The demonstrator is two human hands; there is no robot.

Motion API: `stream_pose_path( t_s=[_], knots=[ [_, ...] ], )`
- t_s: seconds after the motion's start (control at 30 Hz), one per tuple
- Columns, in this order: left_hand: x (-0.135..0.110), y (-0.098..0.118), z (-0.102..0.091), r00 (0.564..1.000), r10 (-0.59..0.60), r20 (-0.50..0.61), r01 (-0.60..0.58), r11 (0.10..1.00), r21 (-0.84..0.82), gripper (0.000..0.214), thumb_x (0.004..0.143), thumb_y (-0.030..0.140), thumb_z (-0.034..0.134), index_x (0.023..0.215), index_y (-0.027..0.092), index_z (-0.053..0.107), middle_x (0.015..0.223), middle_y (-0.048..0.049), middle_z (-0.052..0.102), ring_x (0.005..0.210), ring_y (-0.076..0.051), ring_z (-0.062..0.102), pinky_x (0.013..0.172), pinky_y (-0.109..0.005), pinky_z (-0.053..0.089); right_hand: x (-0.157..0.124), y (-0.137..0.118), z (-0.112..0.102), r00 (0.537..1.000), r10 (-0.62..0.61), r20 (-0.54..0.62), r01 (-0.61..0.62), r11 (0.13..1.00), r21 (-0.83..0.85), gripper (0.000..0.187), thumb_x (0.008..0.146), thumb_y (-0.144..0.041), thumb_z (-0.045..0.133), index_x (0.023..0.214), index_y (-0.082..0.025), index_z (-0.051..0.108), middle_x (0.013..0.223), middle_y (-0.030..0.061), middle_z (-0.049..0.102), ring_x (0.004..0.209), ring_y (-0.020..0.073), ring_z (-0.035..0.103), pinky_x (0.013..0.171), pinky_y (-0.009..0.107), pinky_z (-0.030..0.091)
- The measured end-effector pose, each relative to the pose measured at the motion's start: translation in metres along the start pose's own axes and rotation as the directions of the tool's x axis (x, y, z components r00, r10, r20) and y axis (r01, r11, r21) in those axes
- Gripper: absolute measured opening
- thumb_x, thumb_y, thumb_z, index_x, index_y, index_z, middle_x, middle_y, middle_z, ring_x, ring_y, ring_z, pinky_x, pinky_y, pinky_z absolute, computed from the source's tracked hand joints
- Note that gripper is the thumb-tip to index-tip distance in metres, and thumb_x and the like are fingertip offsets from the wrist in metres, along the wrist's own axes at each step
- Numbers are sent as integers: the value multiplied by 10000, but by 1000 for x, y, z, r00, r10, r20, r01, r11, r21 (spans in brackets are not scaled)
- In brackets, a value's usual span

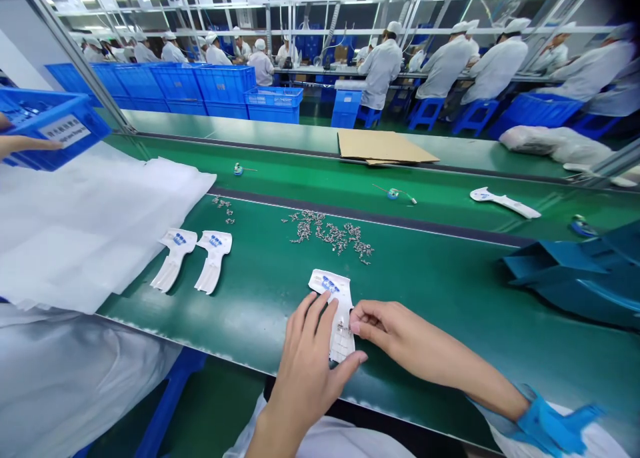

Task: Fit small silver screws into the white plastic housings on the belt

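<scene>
A white, gun-shaped plastic shell half [344, 306] with blue marks at its wide end lies on the green bench in front of me. My left hand [310, 358] rests over its left side, fingers stretched out and thumb spread near its lower right corner. At the shell's right edge, my right hand [383, 325] is closed in a pinch; what sits between the fingertips is hidden. Small metal pieces [342, 326] show on the shell beside those fingertips. Beyond it, many tiny metal parts [330, 231], perhaps screws, are scattered on the bench.
Two similar shells [213, 261] lie to the left, near white sheeting [100, 218]. Another person's hand [30, 145] holds a blue bin [55, 128]. A green belt [310, 178] carries small wired parts [393, 194] and a white shell [505, 202]. A teal bin [575, 271] stands right.
</scene>
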State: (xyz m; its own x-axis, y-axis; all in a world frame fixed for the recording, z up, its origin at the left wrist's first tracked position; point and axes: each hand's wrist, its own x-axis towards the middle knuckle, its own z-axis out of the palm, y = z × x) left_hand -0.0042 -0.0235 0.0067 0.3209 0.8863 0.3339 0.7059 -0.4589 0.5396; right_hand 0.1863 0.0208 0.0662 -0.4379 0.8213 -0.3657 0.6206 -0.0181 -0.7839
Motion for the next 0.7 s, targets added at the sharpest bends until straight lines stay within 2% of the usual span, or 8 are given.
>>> stream_pose_path(
  t_s=[0.07,0.17,0.27,0.43,0.57,0.7],
  knots=[
    [0,-4,1,996,14,91,-18,999,48,647,918,476,610,1450,178,391,1483,-159,479,1402,-352,391,1071,-530,407,1,2,0,1000,-4,0,4,991,-137,244,984,-392,466,891,-233,626,819,22,636,710,183,522,623,290,359],
    [1,-6,3,989,16,150,-27,997,72,638,940,462,577,1465,159,376,1498,-146,469,1410,-340,382,1096,-532,375,5,5,2,1000,-28,-10,24,969,-244,212,987,-351,455,922,-244,626,935,46,672,851,229,583,716,319,402],
    [1,-6,4,988,15,154,-27,997,74,638,937,454,582,1466,162,375,1500,-134,472,1402,-336,392,1097,-530,369,9,7,3,999,-43,7,43,949,-312,179,987,-318,461,920,-247,611,981,51,684,913,245,603,757,329,414],
    [2,-4,3,991,13,134,-21,998,56,632,916,432,619,1439,155,395,1459,-130,517,1358,-333,442,1076,-534,395,13,-3,2,1000,-8,3,8,904,-428,130,971,-243,487,854,-239,545,897,43,688,817,231,616,664,299,377],
    [2,-4,3,992,-9,126,5,1000,27,634,877,402,670,1411,172,418,1426,-125,545,1344,-338,453,1062,-539,418,16,-3,2,995,98,-28,-101,922,-374,60,927,-232,549,917,-249,492,822,24,671,753,219,610,584,274,355],
    [1,-6,5,996,-28,82,27,999,19,643,866,365,677,1428,205,410,1410,-114,558,1340,-333,464,1065,-517,429,19,9,-6,1000,-6,3,6,972,-235,81,921,-306,568,908,-250,511,790,2,671,748,200,611,596,265,404]
  ],
)
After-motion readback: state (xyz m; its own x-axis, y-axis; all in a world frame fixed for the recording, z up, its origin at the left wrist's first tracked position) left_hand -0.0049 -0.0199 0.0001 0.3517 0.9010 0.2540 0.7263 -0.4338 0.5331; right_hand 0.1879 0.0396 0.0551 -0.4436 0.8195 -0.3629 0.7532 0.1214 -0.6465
